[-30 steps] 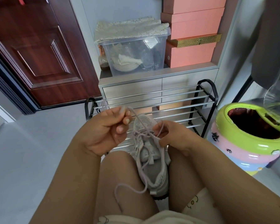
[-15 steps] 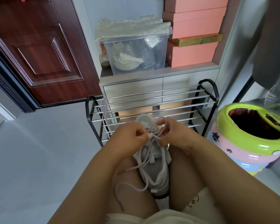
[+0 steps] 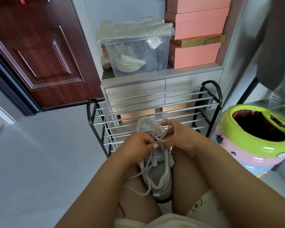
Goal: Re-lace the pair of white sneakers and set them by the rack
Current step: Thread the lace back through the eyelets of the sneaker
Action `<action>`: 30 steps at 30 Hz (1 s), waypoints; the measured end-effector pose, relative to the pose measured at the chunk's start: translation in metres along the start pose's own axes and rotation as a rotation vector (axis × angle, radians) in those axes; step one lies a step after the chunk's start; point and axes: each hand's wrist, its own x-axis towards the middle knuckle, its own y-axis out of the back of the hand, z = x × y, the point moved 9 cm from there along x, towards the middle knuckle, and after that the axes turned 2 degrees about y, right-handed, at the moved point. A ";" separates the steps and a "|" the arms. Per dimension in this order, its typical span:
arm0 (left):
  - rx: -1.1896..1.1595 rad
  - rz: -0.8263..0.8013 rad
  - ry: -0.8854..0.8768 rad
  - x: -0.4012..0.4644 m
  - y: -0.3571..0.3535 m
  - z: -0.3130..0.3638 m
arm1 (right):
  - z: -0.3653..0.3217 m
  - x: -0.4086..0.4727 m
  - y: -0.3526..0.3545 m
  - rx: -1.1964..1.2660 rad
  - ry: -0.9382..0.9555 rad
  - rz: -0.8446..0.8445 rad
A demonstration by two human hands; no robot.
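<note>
One white sneaker lies between my knees, toe pointing away toward the shoe rack. My left hand pinches its pale lace at the upper eyelets. My right hand pinches a loop of the same lace over the toe side. The lace's loose end trails down across my left thigh. A second lace hangs from the rack's left bars. The other sneaker is out of sight.
The black-and-chrome rack stands against a grey drawer cabinet. On the cabinet sit a clear storage bin and stacked pink boxes. A green-rimmed bin stands at the right, a dark red door at the left.
My left hand has dropped from a raised pull down to the eyelets, close to my right hand. My right hand now holds a loop of lace.
</note>
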 end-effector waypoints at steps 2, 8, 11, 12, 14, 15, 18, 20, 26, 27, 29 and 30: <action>-0.163 -0.010 0.045 0.000 0.001 -0.005 | -0.002 -0.002 0.001 0.005 0.006 0.008; -0.754 -0.068 0.071 -0.009 0.024 -0.010 | -0.001 -0.003 0.005 0.003 -0.014 0.037; -1.183 -0.188 0.064 -0.020 0.041 0.000 | -0.001 -0.002 0.005 -0.019 -0.022 0.046; -1.256 -0.207 0.061 -0.023 0.047 0.003 | -0.001 -0.003 0.005 -0.023 -0.022 0.047; -1.352 -0.219 0.040 -0.025 0.058 0.003 | -0.001 -0.003 0.004 -0.033 -0.024 0.046; -1.398 -0.230 0.017 -0.026 0.062 0.004 | -0.001 -0.004 0.004 -0.045 -0.025 0.048; -1.543 -0.236 -0.046 -0.026 0.068 0.003 | -0.002 -0.004 0.003 -0.072 -0.032 0.043; -1.583 -0.180 -0.036 -0.024 0.069 -0.002 | -0.003 -0.005 0.003 -0.093 -0.025 0.039; -1.370 -0.136 0.099 -0.022 0.047 -0.016 | -0.008 -0.007 0.002 -0.172 0.006 0.041; -1.361 -0.130 0.090 -0.022 0.046 -0.016 | -0.009 -0.007 0.002 -0.176 0.010 0.041; -1.317 -0.089 0.067 -0.021 0.048 -0.019 | -0.010 -0.008 0.002 -0.196 0.019 0.045; -1.268 -0.058 0.061 -0.020 0.050 -0.022 | -0.011 -0.008 0.002 -0.215 0.025 0.045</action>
